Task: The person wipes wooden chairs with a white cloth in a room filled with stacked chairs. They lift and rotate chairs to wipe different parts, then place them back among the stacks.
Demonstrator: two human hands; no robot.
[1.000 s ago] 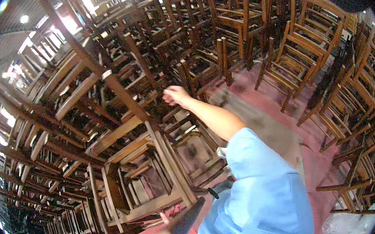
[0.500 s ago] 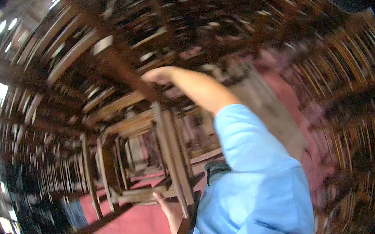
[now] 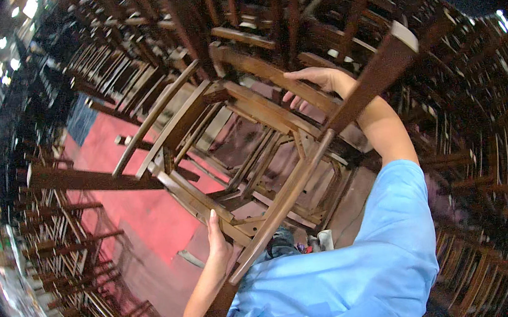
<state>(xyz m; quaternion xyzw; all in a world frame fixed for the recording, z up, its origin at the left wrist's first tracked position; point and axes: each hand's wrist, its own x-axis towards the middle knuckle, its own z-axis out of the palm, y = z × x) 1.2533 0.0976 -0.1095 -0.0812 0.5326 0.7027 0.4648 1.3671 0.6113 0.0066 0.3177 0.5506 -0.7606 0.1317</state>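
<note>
Thumb laid up against the near rail of a bare wooden chair frame, the left hand appears closed around the wood, its fingers hidden underneath. Up and to the right of it, across the frame's opening, the right hand meets the far rail, fingers half curled and spread on either side; whether that hand bears down firmly or merely steadies, one cannot tell. The frame hangs tilted between the two, just in front of the worker's blue shirt, probably gripped on opposite sides so that its weight balances and the jutting legs stay clear of the body. One leg runs up past the right wrist, another points away left of the left hand, and a third slants down beside the left forearm. Through the opening between the hands, more wooden bars show, perhaps from a second piece; the overlap hides which. Beyond the left hand, red flooring stretches to stacked chairs, apparently piled close to save room. Further wooden furniture crowds the area right of the right hand, blurred toward the rim.
</note>
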